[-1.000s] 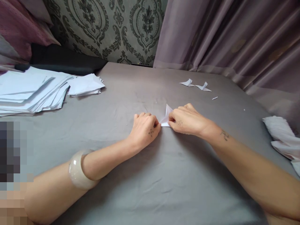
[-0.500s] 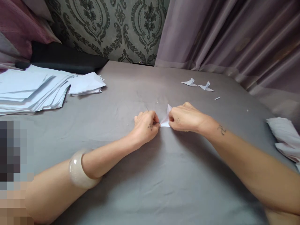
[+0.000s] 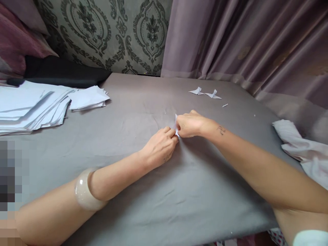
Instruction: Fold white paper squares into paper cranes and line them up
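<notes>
A small folded piece of white paper (image 3: 176, 134) lies at the middle of the grey cloth, mostly covered by my two hands. My right hand (image 3: 191, 123) is closed in a pinch on its upper right part. From the lower left, my left hand (image 3: 162, 145) has its fingers curled together at the paper's near edge. The fingertips of both hands almost meet there, and the folds beneath them are hidden. A pale bangle (image 3: 85, 191) circles my left forearm.
Two folded paper shapes (image 3: 213, 94) with upright points stand at the back right, near a small paper scrap (image 3: 225, 105). Stacks of white paper (image 3: 33, 102) lie at the left. Crumpled pale fabric (image 3: 294, 140) rests by the right edge; curtains (image 3: 217, 41) hang behind.
My left hand has turned and moved its fingers closer to my right hand, so less of the paper shows. The whole view has shifted slightly to the right.
</notes>
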The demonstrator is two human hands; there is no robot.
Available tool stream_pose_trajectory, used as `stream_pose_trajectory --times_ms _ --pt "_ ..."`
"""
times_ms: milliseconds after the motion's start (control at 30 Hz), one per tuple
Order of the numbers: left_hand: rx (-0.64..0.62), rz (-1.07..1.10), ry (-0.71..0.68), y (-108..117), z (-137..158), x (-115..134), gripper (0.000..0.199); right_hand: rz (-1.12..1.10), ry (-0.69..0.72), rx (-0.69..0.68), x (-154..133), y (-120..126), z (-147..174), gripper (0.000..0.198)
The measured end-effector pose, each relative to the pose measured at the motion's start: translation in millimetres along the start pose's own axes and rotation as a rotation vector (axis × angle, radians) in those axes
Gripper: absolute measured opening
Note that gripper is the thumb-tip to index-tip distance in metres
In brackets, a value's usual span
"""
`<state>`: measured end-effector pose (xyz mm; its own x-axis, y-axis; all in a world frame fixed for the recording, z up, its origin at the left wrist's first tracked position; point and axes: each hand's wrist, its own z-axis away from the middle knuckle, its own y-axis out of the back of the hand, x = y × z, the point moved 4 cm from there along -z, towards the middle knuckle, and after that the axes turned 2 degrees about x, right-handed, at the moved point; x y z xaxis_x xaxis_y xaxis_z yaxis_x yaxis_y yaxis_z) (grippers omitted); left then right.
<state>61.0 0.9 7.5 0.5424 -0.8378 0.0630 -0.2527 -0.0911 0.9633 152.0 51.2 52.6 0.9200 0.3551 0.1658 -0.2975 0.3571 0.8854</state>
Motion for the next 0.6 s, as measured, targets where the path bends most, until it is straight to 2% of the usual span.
stream_pose_trajectory --times_ms 167,233,300,333,400,467,533,600 --pt "0.001 -0.019 -0.061 2 -1 4 0.039 -0.034 0.004 0.024 3 0 6 0.017" --pt "-0.02 -0.032 -0.065 3 -2 4 0.039 -0.091 0.043 0.084 7 0 13 0.017" --pt "-0.039 -0.039 -0.072 2 -2 3 0.04 -0.231 0.107 0.25 12 1 24 0.019" --pt "-0.046 -0.041 -0.074 2 -2 3 0.04 -0.331 0.1 0.406 18 1 31 0.019" --pt "-0.058 -0.031 -0.069 1 -1 2 0.039 -0.497 -0.022 0.732 33 -5 47 0.022" --pt "-0.068 -0.006 -0.053 0 0 0 0.038 -0.595 -0.171 0.907 44 -23 60 0.017" --pt "-0.076 0.019 -0.034 0 1 -1 0.038 -0.669 -0.257 0.907 49 -48 65 0.012" --pt "-0.083 0.032 -0.019 0 2 -1 0.038 -0.715 -0.31 0.831 48 -71 64 0.012"
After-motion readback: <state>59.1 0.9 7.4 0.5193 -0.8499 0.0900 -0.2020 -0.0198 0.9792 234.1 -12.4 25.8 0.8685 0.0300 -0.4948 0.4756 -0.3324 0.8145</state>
